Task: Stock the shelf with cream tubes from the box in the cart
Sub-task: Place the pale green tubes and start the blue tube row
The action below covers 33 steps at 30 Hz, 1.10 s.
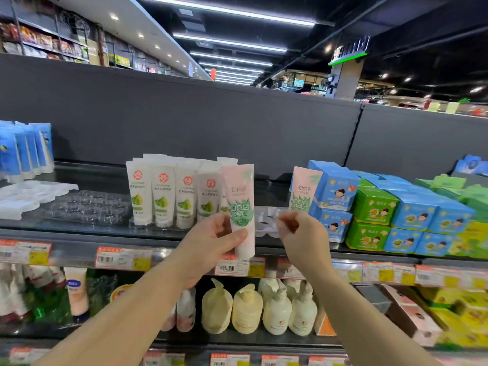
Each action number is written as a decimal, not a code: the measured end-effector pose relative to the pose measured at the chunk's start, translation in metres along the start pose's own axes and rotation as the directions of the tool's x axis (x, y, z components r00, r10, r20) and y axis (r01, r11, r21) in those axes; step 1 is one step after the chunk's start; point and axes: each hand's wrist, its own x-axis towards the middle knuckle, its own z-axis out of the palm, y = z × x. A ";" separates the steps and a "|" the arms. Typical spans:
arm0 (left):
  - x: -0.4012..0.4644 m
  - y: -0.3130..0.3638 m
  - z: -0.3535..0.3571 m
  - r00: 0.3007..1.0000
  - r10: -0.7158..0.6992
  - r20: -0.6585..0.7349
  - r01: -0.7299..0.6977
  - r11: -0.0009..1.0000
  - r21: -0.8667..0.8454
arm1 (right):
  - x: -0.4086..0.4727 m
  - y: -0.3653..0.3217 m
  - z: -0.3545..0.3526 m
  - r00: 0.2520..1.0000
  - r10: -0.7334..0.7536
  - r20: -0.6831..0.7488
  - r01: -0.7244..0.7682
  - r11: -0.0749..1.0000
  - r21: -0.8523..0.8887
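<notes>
While my left hand point(211, 240) pinches a pink cream tube point(241, 207) upright before the shelf point(87, 231), my right hand point(301, 233) curls beside it.
What its fingertips pinch I cannot tell; another pink tube point(303, 188) stands against blue boxes point(335, 191).

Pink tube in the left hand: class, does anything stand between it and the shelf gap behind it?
Nothing visible does. The pink tube, held by the left hand, faces an open gap between the white tubes and another pink tube.

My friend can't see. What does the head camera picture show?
A left hand holds a pink tube up at a shop shelf. The right hand pinches something small nearby. Another pink tube stands beside blue boxes.
</notes>
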 end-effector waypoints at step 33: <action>0.085 -0.009 0.079 0.959 0.228 -0.169 -0.065 0.757 0.650 | -0.004 0.040 -0.038 0.997 0.031 0.071 -0.012 0.966 -0.259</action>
